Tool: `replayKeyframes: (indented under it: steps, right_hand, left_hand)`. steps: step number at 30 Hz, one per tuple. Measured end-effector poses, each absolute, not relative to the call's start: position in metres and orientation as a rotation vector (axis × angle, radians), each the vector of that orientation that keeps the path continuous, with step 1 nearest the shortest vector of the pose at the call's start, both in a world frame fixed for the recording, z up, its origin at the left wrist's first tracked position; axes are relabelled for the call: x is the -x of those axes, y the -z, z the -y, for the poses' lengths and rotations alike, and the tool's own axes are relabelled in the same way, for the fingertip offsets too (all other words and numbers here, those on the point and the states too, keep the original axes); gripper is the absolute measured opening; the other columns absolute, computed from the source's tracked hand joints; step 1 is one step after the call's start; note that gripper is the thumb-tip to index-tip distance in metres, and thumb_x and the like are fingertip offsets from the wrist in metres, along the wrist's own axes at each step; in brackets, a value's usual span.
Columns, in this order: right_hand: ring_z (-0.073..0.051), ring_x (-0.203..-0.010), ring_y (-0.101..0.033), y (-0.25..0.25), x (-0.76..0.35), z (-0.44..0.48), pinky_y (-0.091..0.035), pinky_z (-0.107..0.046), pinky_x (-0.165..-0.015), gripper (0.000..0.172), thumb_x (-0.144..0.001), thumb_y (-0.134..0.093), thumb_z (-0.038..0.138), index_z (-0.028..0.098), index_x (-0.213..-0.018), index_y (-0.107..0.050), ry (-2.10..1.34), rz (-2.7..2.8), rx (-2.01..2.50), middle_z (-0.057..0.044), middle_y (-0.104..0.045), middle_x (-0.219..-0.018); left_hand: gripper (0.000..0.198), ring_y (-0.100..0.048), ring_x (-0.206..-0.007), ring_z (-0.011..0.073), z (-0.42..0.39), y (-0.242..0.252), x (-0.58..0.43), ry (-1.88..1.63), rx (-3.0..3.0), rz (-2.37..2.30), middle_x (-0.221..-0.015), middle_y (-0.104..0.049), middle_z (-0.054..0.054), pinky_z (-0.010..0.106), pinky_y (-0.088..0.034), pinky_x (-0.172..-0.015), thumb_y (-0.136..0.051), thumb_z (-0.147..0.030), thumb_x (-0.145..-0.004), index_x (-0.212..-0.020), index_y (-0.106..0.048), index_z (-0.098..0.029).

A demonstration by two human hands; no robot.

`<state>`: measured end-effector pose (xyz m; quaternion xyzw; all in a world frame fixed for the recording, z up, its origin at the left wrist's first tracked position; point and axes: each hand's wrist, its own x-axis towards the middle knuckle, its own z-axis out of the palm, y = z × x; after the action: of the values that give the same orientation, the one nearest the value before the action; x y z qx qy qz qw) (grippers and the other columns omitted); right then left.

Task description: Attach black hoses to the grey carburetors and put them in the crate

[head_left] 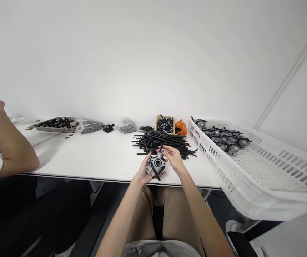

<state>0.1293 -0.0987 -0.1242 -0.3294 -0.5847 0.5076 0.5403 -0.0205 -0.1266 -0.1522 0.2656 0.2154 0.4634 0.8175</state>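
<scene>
Behind everything we have the pale wall (pixel 153 64), and below it the white desk (pixel 97 153) running across our view. Over to our right sits the big white plastic crate (pixel 244 196), slotted along its sides, with a cluster of finished-looking metal carburetors (pixel 219 137) huddled toward its far end. Out on the left, here's a co-worker's bare arm (pixel 15 142), bent, its elbow at the desk's near edge.

Right in front of us, a heap of black hoses (pixel 161 140) lies crosswise, ends poking out both sides. Further left comes the shallow tray (pixel 54 129), loaded with small dark parts, and just beside it a clear bag (pixel 89 126) of grey pieces. Behind the heap we spot the tan basket (pixel 165 133), full of little black and silvery parts, with an orange basket (pixel 184 127) tipped beside it.

Now to our hands, at the desk's near edge! Our left hand (pixel 143 172) is cupped firmly around the body of a carburetor (pixel 157 163), its bore facing us; our right hand (pixel 174 156) pinches its top, fingers around a short black piece (pixel 161 146). Across its lower front we see a short black hose (pixel 156 175). Smallest of all, two dark discs (pixel 69 136) lie near the tray.
</scene>
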Motion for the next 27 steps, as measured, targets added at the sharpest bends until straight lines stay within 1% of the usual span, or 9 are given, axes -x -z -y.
replayKeyframes:
  steps: [4, 7, 10, 13, 17, 24, 27]
  right_hand:
    - [-0.018, -0.069, -0.066, 0.126, -0.130, 0.099, -0.043, -0.020, -0.045, 0.042, -0.070, -0.077, 0.049, 0.019, -0.099, -0.074, -1.190, 1.375, 0.764, -0.009, -0.075, -0.090]
    - [-0.018, -0.069, -0.066, 0.125, -0.131, 0.099, -0.044, -0.020, -0.045, 0.041, -0.068, -0.079, 0.048, 0.018, -0.097, -0.073, -1.183, 1.379, 0.763, -0.009, -0.075, -0.088]
    - [-0.019, -0.069, -0.067, 0.122, -0.132, 0.099, -0.046, -0.022, -0.048, 0.040, -0.068, -0.079, 0.047, 0.018, -0.095, -0.072, -1.169, 1.411, 0.745, -0.009, -0.076, -0.087]
    - [-0.020, -0.071, -0.068, 0.120, -0.134, 0.100, -0.046, -0.024, -0.050, 0.040, -0.070, -0.078, 0.048, 0.019, -0.096, -0.072, -1.161, 1.451, 0.725, -0.009, -0.076, -0.089]
    - [-0.021, -0.076, -0.069, 0.121, -0.135, 0.102, -0.047, -0.024, -0.052, 0.040, -0.071, -0.077, 0.051, 0.020, -0.096, -0.070, -1.170, 1.474, 0.709, -0.009, -0.075, -0.089]
    - [-0.021, -0.076, -0.068, 0.130, -0.133, 0.098, -0.040, -0.020, -0.046, 0.039, -0.070, -0.078, 0.053, 0.021, -0.089, -0.066, -1.254, 1.410, 0.656, -0.008, -0.075, -0.091]
    - [-0.023, -0.079, -0.069, 0.135, -0.132, 0.094, -0.044, -0.023, -0.048, 0.043, -0.068, -0.077, 0.057, 0.022, -0.090, -0.065, -1.281, 1.387, 0.636, -0.008, -0.075, -0.094]
  left_hand:
    - [0.055, -0.071, -0.061, 0.0223, 0.127, 0.154, 0.019, -1.012, -0.587, -0.452, -0.085, -0.076, 0.015, 0.038, -0.059, -0.064, -0.040, -0.053, -0.095, -0.113, -0.065, -0.008]
    - [0.054, -0.072, -0.066, 0.0240, 0.127, 0.154, 0.018, -1.015, -0.595, -0.454, -0.088, -0.075, 0.016, 0.040, -0.060, -0.068, -0.041, -0.053, -0.094, -0.111, -0.066, -0.008]
    - [0.051, -0.072, -0.072, 0.0254, 0.127, 0.154, 0.018, -1.032, -0.583, -0.470, -0.090, -0.075, 0.016, 0.041, -0.060, -0.070, -0.041, -0.051, -0.095, -0.111, -0.066, -0.010]
    - [0.046, -0.072, -0.073, 0.0249, 0.127, 0.156, 0.018, -1.050, -0.584, -0.469, -0.091, -0.075, 0.014, 0.041, -0.060, -0.070, -0.043, -0.050, -0.094, -0.106, -0.066, -0.012]
    - [0.043, -0.072, -0.067, 0.0239, 0.127, 0.157, 0.019, -1.050, -0.601, -0.481, -0.086, -0.075, 0.013, 0.041, -0.060, -0.067, -0.044, -0.049, -0.094, -0.099, -0.066, -0.012]
    - [0.041, -0.071, -0.065, 0.0238, 0.129, 0.155, 0.018, -1.047, -0.632, -0.525, -0.084, -0.075, 0.011, 0.041, -0.059, -0.066, -0.046, -0.048, -0.093, -0.099, -0.066, -0.013]
    - [0.037, -0.072, -0.072, 0.0247, 0.129, 0.154, 0.017, -1.062, -0.617, -0.550, -0.086, -0.075, 0.010, 0.039, -0.059, -0.067, -0.052, -0.046, -0.091, -0.101, -0.066, -0.014]
